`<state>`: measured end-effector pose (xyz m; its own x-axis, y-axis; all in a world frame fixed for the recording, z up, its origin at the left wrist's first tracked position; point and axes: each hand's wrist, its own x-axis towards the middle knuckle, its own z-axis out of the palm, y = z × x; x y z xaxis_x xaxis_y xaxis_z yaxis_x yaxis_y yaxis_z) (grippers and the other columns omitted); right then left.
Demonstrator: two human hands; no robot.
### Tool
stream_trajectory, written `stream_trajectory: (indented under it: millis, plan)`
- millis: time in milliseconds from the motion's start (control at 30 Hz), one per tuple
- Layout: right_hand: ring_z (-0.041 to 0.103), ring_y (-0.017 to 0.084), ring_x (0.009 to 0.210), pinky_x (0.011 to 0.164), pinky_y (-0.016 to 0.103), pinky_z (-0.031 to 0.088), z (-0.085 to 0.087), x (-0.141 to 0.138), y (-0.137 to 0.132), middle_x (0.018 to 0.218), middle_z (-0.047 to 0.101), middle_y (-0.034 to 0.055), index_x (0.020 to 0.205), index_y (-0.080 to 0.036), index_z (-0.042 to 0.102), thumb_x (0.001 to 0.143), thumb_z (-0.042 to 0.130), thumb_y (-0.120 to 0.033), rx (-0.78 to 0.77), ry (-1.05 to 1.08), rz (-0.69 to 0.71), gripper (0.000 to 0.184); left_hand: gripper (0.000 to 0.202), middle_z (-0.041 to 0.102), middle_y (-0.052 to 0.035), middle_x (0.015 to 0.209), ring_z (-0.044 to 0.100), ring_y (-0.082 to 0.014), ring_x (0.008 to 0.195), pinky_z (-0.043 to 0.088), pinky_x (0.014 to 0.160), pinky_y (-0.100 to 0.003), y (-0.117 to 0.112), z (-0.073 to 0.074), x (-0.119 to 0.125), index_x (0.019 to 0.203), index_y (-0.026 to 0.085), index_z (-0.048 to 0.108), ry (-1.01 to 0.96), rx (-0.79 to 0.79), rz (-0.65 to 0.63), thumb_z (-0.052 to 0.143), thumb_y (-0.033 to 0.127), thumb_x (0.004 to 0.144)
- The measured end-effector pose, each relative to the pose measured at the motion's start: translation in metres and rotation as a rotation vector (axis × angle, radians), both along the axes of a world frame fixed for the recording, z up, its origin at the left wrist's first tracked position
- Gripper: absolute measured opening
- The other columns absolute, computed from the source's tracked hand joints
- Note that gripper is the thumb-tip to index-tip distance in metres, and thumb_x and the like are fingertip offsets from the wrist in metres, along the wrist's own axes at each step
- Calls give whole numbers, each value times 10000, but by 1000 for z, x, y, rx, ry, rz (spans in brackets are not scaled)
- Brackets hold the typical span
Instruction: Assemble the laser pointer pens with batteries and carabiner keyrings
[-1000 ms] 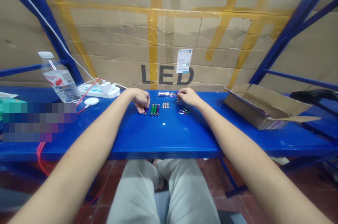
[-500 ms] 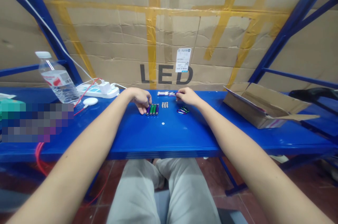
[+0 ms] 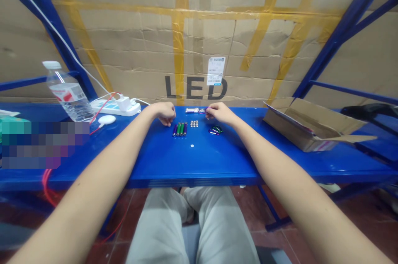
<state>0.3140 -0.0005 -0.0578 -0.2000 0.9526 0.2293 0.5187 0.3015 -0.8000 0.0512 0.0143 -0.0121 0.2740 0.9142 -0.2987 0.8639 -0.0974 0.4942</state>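
Observation:
A row of small green and purple tubes (image 3: 180, 129) lies side by side on the blue table (image 3: 217, 160). My left hand (image 3: 165, 112) hovers just left of and behind them, fingers curled, with nothing seen in it. My right hand (image 3: 218, 113) pinches the end of a small purple and silver piece (image 3: 195, 110) lying at the back of the table. A cluster of small silver button cells (image 3: 194, 123) sits between the hands. A few green and purple clips (image 3: 215, 130) lie below my right hand. One white dot (image 3: 192, 146) lies nearer to me.
A water bottle (image 3: 66, 92), a white power strip (image 3: 116, 106) with a charger and red cable, and a white puck (image 3: 107, 119) stand at the left. An open cardboard box (image 3: 311, 125) sits at the right. Taped cardboard (image 3: 192, 48) forms the back wall.
My left hand has let go of the purple tube, now lying beside the green ones, and drawn back and up. My right hand has stayed put.

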Motion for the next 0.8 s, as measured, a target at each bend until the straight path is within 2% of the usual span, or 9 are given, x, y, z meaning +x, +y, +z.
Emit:
stream_trajectory:
  millis: [100, 167, 233, 267, 400, 500, 567, 667, 800]
  plan:
    - [647, 159, 697, 708, 284, 532, 5, -6, -7, 748, 712, 84, 737, -152, 631, 931, 540, -164, -121, 227, 40, 215, 190, 718, -83, 810, 692, -232, 762, 547, 739, -353, 4, -5, 12, 888, 153, 654, -159, 411, -66, 616, 118, 705]
    - [648, 163, 696, 701, 291, 539, 6, -9, -10, 724, 692, 80, 749, -154, 610, 949, 534, -175, -185, 322, 89, 215, 212, 721, -81, 936, 677, -202, 868, 528, 811, -326, 2, -11, 24, 953, 160, 651, -384, 583, -219, 645, 161, 741]
    - [631, 162, 657, 689, 306, 544, 6, -11, -13, 677, 651, 61, 748, -156, 588, 961, 532, -201, -248, 376, 166, 225, 220, 713, -73, 956, 664, -187, 898, 517, 827, -312, -5, -17, 37, 978, 160, 643, -504, 634, -372, 669, 206, 764]
    - [616, 158, 634, 683, 314, 545, 5, -12, -14, 654, 623, 48, 753, -155, 584, 965, 532, -213, -277, 398, 208, 225, 217, 710, -64, 931, 659, -181, 884, 513, 816, -308, -9, -20, 43, 978, 162, 641, -523, 657, -403, 677, 217, 771]
    - [542, 132, 564, 645, 316, 537, 2, -14, -16, 603, 517, 1, 770, -152, 578, 973, 524, -236, -342, 479, 317, 226, 117, 702, -29, 845, 642, -157, 801, 499, 757, -290, -19, -30, 57, 887, 167, 637, -586, 692, -445, 678, 220, 790]
    - [530, 128, 548, 614, 312, 533, 3, -14, -16, 606, 498, -4, 767, -158, 564, 975, 515, -257, -362, 469, 349, 235, 88, 712, -28, 840, 643, -152, 783, 500, 754, -291, -17, -34, 58, 882, 166, 652, -622, 690, -432, 654, 229, 820]
    - [553, 133, 567, 624, 318, 544, 4, -13, -16, 628, 516, 0, 779, -160, 569, 961, 544, -260, -326, 434, 345, 208, 94, 722, -34, 851, 653, -157, 799, 500, 756, -291, -15, -34, 57, 895, 166, 667, -626, 691, -417, 644, 231, 831]
    - [596, 149, 596, 659, 338, 559, 6, -13, -15, 658, 567, 4, 896, -150, 623, 921, 598, -202, -165, 310, 282, 63, 85, 727, -34, 837, 652, -157, 782, 489, 727, -282, -13, -32, 55, 876, 164, 681, -615, 714, -367, 641, 225, 832]
    - [610, 148, 566, 681, 351, 545, 7, -13, -14, 739, 669, 26, 1142, -137, 674, 925, 553, -143, 98, 42, 214, 249, 57, 715, -24, 803, 631, -147, 740, 467, 692, -274, -13, -30, 54, 840, 163, 680, -612, 732, -308, 646, 203, 818]
